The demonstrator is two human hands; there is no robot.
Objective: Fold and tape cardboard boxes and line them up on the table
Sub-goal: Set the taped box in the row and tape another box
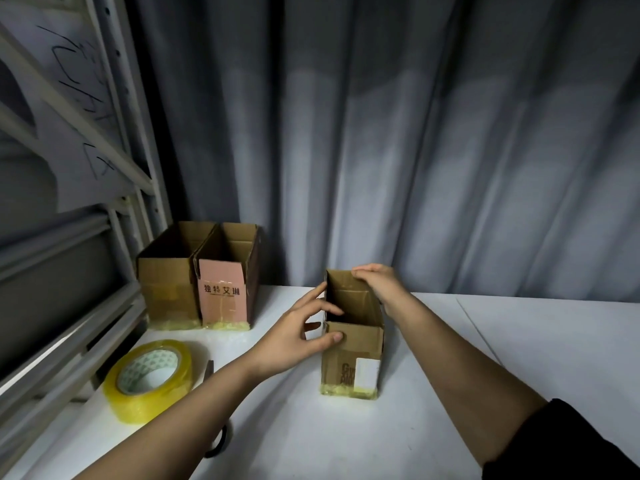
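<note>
Fingers first: on your left hand they are loosely spread, the thumb pressed flat against the near wall of the open box and the longer fingers lying along its left wall up toward the rim. Your right hand curls over the far right rim, fingertips hooked onto the top edge, so that hand is pinching cardboard while the left one only braces it.

That split makes sense as a steadying hold: one hand fixes the far rim, the other keeps the near corner square, which would let you slide or turn the box without it racking out of shape. It stands upright on the tabletop, open side up, about midway between the left and right edges and closer to the back edge than the front. Yellowish tape shows along its bottom (the base looks already sealed).

Two finished boxes wait at the back left corner, the plain brown box touching the pink-fronted box, both against the curtain. I judge this one belongs to the right of the pink one, well apart from it now. Your tape roll lies near the left edge, in front of that pair, untouched by either hand.
</note>
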